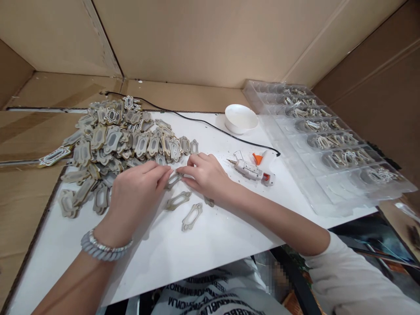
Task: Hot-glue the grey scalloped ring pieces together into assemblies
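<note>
Fingers of the left hand (139, 188) and the right hand (206, 175) are drawn narrow, and a small grey frame (173, 180) is pinched between them, low over the white tabletop (226, 245). Its exact contact with each fingertip is partly hidden. Just below it, two loose frames (178, 201) are laid flat, and another is partly covered by the right forearm. To the left, a large heap of similar frames (113, 142) is spread, a few pieces being edged in white. On the right, a glue gun (251, 169) is placed beside an orange piece (257, 159), with a white bowl (241, 119) set farther back. A black cable (197, 119) is stretched behind, and metal pieces are sorted into a clear plastic tray (320, 194) at far right
</note>
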`<state>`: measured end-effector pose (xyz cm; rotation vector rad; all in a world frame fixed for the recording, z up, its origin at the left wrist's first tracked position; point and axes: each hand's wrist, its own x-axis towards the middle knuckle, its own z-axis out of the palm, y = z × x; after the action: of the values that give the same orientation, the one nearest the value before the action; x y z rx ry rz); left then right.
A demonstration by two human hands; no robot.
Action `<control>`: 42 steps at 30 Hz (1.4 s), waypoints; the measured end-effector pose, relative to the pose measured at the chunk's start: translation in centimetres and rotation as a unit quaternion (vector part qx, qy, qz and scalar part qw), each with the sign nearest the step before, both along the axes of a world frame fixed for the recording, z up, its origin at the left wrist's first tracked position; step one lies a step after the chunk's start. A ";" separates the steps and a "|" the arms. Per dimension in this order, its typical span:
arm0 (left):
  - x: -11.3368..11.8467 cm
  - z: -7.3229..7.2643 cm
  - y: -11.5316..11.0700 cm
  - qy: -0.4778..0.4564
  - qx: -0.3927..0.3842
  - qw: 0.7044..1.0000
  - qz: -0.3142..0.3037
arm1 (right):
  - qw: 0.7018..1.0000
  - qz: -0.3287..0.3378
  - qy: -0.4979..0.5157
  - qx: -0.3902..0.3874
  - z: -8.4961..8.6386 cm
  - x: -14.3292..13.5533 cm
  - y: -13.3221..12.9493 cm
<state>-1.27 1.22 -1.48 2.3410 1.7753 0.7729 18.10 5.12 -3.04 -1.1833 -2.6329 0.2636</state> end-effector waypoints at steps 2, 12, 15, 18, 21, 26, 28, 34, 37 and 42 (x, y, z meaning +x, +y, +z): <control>0.1 0.2 0.0 -0.057 -0.012 0.998 0.003 | 1.000 -0.003 -0.004 -0.005 0.1 0.1 0.1; 1.5 0.0 0.2 -0.156 -0.124 0.979 0.042 | 0.999 -0.016 -0.036 0.012 0.7 0.3 -1.1; 1.4 0.2 0.3 -0.134 -0.132 0.981 0.038 | 0.999 -0.021 -0.037 0.008 0.7 0.3 -1.4; 1.2 0.1 0.3 -0.113 -0.140 0.983 0.047 | 0.999 -0.024 -0.039 0.000 0.8 0.3 -1.5; 1.0 0.0 0.4 -0.098 -0.137 0.984 0.064 | 0.999 -0.025 -0.047 -0.011 0.9 0.3 -1.5; 0.9 -0.1 0.4 -0.059 -0.156 0.983 0.076 | 0.997 -0.029 -0.062 -0.019 1.3 0.2 -1.5; 1.0 -0.2 0.3 -0.037 -0.151 0.985 0.076 | 0.998 -0.028 -0.060 -0.017 1.3 0.2 -1.5; 1.2 -0.4 -0.1 0.024 -0.094 0.993 0.071 | 0.999 -0.024 -0.047 0.006 0.9 0.3 -1.6; 1.2 -0.4 -0.3 0.046 -0.094 0.992 0.064 | 0.999 -0.021 -0.043 0.019 0.7 0.3 -1.5; 1.2 -0.2 -0.2 0.053 -0.097 0.992 0.056 | 0.998 -0.017 -0.045 0.033 0.5 0.3 -1.4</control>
<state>-0.07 0.98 -1.70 2.2087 1.9421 0.4712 18.38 3.70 -2.58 -1.2460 -2.6726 0.1199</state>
